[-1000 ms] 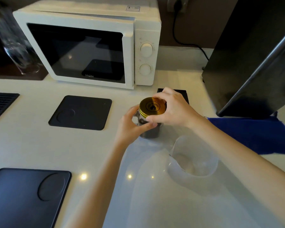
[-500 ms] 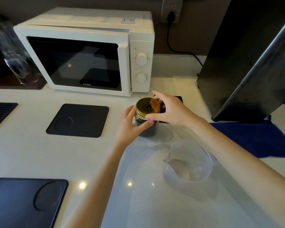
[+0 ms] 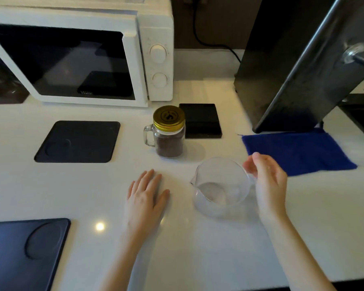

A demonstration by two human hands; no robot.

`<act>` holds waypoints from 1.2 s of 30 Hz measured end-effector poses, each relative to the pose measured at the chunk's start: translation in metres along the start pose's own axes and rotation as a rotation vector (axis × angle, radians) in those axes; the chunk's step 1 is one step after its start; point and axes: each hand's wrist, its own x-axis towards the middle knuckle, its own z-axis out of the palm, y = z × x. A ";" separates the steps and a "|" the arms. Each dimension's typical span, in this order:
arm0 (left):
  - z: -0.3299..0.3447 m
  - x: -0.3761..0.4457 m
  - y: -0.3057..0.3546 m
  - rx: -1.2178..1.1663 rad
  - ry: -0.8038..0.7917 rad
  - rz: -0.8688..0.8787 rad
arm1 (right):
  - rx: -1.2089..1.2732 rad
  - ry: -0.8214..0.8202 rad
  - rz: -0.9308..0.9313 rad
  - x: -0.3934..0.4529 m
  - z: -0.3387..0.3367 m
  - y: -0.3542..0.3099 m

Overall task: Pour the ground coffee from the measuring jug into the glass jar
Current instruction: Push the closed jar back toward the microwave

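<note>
Both hands have let go of the lidded glass jar point(image 3: 169, 132).

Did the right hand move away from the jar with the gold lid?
Yes. The right hand let go of the gold lid and came back toward the person, now beside the empty measuring jug. The glass jar stays before the microwave.

Readable text: one brand mark only.
"Haier" in small pale letters on the lower edge of the microwave point(image 3: 80, 53) door. The jar's gold lid point(image 3: 169, 118) carries a round dark emblem, too small to read. Sticker on the microwave top is cut off, unreadable.
</note>
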 end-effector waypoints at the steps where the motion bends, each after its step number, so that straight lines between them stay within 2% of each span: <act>1: 0.001 -0.002 0.000 0.020 -0.009 0.012 | 0.045 0.026 0.084 -0.004 0.000 0.007; 4: 0.001 -0.004 -0.001 0.050 -0.034 0.028 | 0.168 0.059 0.239 -0.014 0.002 0.023; 12: 0.001 -0.004 0.001 0.061 -0.022 0.013 | 0.204 0.153 0.369 -0.011 0.014 0.023; 19: -0.002 -0.004 0.002 0.054 -0.038 0.005 | 0.175 0.070 0.287 0.015 0.035 0.000; 30: -0.002 -0.005 0.004 0.036 -0.005 -0.021 | 0.239 0.072 0.172 0.081 0.071 0.001; 36: -0.001 -0.005 0.004 0.037 -0.008 -0.020 | 0.267 0.084 0.195 0.091 0.077 0.009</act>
